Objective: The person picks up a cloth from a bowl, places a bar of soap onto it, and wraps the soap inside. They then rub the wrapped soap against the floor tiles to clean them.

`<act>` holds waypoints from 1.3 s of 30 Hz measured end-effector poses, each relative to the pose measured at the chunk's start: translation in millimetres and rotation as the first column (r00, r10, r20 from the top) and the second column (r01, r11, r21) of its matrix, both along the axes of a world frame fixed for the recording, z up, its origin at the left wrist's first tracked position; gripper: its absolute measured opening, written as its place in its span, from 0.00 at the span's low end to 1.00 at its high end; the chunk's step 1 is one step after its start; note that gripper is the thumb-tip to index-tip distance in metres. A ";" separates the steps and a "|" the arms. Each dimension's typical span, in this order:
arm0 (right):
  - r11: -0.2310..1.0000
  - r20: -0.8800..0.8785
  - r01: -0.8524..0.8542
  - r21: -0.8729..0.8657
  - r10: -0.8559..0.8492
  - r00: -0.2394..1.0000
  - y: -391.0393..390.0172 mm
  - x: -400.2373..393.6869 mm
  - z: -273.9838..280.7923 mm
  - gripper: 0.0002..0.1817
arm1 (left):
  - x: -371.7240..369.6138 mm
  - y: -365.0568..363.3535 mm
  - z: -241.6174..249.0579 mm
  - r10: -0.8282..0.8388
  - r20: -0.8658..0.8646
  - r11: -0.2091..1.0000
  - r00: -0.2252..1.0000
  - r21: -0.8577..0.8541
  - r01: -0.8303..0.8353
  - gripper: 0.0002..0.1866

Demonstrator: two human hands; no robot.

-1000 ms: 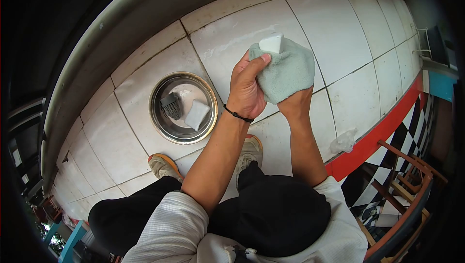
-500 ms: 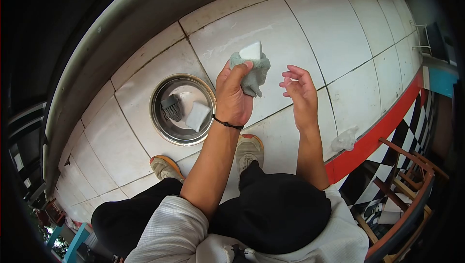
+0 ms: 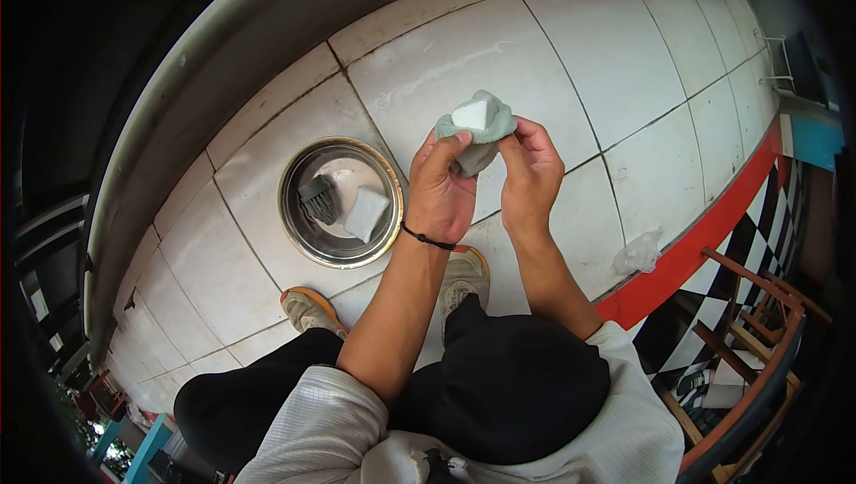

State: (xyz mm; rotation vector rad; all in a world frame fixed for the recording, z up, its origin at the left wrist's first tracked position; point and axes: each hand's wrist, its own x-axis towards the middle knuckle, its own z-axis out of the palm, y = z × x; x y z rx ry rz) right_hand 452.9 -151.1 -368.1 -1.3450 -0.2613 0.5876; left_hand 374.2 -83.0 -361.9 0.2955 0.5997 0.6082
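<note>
A white block [image 3: 473, 113], like a bar of soap or an eraser sponge, sits in a grey-green cloth [image 3: 482, 135] above the tiles. My left hand [image 3: 440, 183] is closed on the cloth from the left, thumb pressed on its front. From the right, my right hand [image 3: 533, 172] pinches the cloth's edge between thumb and fingers. Part of the block is wrapped and hidden. To the left stands a round metal basin [image 3: 287, 217]; in it lie a grey brush [image 3: 316, 200] and a white pad [image 3: 366, 213].
White floor tiles [image 3: 615, 47] surround me, with a whitish smear on one. A crumpled clear plastic bag [image 3: 638, 252] lies beside the red edge strip [image 3: 704, 233]. Wooden chairs [image 3: 758, 332] stand at the right, and a dark curved edge [image 3: 169, 83] borders the upper left.
My right hand has moved left and taken hold of the cloth's edge. The cloth and block have shifted slightly down and to the right in my left hand.
</note>
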 end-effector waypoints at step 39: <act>0.959 -0.351 -0.109 0.262 0.200 0.915 0.0 5.4 -15.9 0.21 | -0.4 -11.9 -9.5 0.113 -0.372 0.636 0.921 0.740 0.221 0.25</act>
